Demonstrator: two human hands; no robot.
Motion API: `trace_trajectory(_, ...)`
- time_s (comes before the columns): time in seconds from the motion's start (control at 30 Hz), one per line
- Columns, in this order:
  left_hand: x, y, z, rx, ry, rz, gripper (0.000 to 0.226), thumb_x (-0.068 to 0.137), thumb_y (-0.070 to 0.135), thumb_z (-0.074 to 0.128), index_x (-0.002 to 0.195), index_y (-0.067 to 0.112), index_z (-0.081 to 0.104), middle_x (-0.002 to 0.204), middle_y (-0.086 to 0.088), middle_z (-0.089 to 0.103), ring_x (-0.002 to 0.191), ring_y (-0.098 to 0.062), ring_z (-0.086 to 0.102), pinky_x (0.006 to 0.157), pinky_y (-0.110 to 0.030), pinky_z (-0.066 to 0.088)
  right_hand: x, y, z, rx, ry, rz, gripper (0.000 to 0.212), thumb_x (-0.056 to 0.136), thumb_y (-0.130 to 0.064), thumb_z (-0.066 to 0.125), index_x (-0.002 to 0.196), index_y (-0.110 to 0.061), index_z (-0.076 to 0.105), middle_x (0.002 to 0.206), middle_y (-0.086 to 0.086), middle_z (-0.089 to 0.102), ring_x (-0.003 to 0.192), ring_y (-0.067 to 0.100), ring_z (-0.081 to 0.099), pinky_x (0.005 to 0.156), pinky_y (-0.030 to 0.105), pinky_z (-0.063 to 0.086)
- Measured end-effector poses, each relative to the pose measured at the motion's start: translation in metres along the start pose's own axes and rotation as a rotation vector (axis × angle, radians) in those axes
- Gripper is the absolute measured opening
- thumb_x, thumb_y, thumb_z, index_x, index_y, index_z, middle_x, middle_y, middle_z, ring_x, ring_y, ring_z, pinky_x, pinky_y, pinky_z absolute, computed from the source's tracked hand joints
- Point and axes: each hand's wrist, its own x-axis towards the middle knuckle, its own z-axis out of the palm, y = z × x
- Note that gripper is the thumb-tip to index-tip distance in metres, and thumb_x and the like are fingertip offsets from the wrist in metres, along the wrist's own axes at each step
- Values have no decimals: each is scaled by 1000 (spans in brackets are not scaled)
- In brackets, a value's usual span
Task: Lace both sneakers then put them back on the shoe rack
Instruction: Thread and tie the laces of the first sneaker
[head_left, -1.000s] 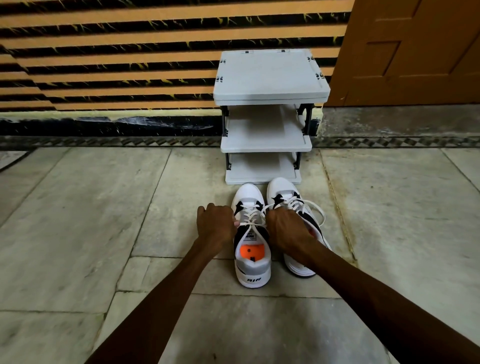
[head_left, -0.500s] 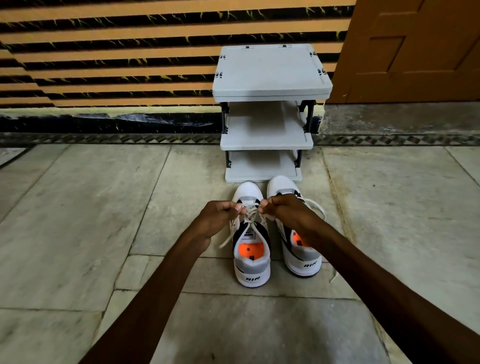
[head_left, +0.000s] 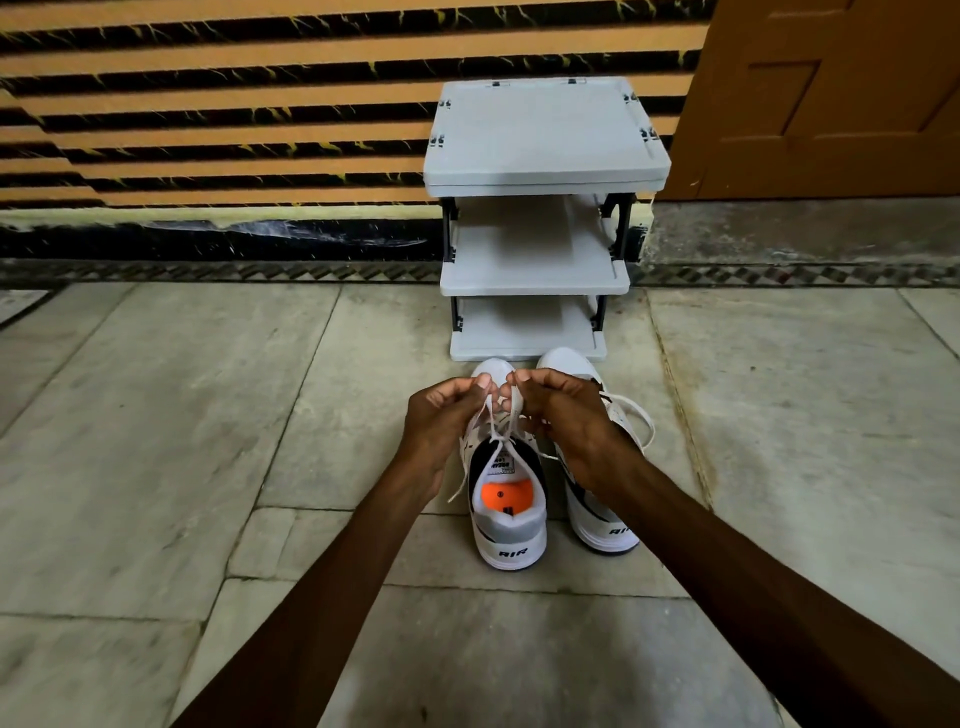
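Note:
Two white-and-black sneakers stand side by side on the floor, toes toward the grey shoe rack (head_left: 535, 270). The left sneaker (head_left: 511, 525) has an orange insole and "AIR" on its heel. Above its tongue my left hand (head_left: 441, 421) and my right hand (head_left: 566, 421) each pinch a strand of its white lace (head_left: 493, 423), pulled up and taut. A loose lace end hangs down the shoe's left side. My right hand covers part of the right sneaker (head_left: 605, 525), whose lace loops out to the right.
The rack has three bare shelves and stands against a striped orange-and-black wall (head_left: 218, 104). A brown wooden door (head_left: 831, 93) is at the right. Grey stone floor tiles (head_left: 182, 415) spread around the shoes.
Both hands rose from beside the left sneaker and came together above its tongue, drawing the lace strands upward. The right sneaker's heel came into view.

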Motion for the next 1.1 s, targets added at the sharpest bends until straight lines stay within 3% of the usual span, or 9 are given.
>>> trace_trajectory(0.1,1,0,2,-10,-22,16,22,90,9,63,107,-3,68,93,-15,72,69,-9,71,60,-18,54,0,0,5,17,44,-4,19,92,-20,64,100,-4,71,73,4,70,51,6,63,44,15,47)
trace_trajectory(0.17,1,-3,2,11,-16,32,24,88,2,63,111,-4,66,95,-14,72,70,-7,71,60,-16,54,-2,0,6,15,43,-9,17,92,-14,62,101,-2,70,75,7,70,52,8,64,43,15,47)
trace_trajectory(0.37,4,-12,-1,18,24,37,21,85,7,68,106,7,71,103,-16,74,89,-24,71,72,-25,58,-5,6,1,-28,78,-16,15,93,-4,59,103,-1,69,71,5,66,37,-1,56,37,12,42)
trace_trajectory(0.47,5,-14,1,37,29,60,17,86,8,67,101,13,72,100,-14,74,87,-21,71,72,-24,57,-1,9,3,-20,91,0,13,91,-8,63,99,0,70,69,8,69,42,5,59,44,16,49)
trace_trajectory(0.57,7,-16,-1,56,7,80,21,89,7,64,109,10,70,103,-18,73,90,-26,71,79,-34,59,4,12,4,-48,68,24,16,91,-14,64,97,-2,72,72,14,69,54,17,61,57,26,57)
trace_trajectory(0.67,8,-16,-3,58,19,67,26,89,13,65,115,7,68,104,-18,73,89,-25,70,74,-31,59,5,14,6,-26,34,24,23,91,-21,65,92,0,72,63,10,64,50,16,55,54,25,54)
trace_trajectory(0.8,9,-16,-3,38,33,39,28,88,16,66,114,5,68,104,-18,73,85,-21,70,65,-23,57,4,12,9,-74,31,31,27,89,-34,66,80,-10,71,59,3,62,48,12,52,52,24,44)
trace_trajectory(0.97,9,-19,-5,71,-17,91,35,85,11,70,119,7,66,104,-20,72,90,-26,69,82,-40,57,2,5,7,-40,7,-5,15,93,-7,58,101,0,69,69,6,66,53,8,57,47,17,46)
trace_trajectory(1.1,10,-20,-6,110,6,128,33,86,10,69,119,11,65,91,-10,72,78,-13,69,70,-28,57,3,3,5,7,14,-1,20,91,6,53,103,-1,68,75,11,65,61,15,59,49,19,47)
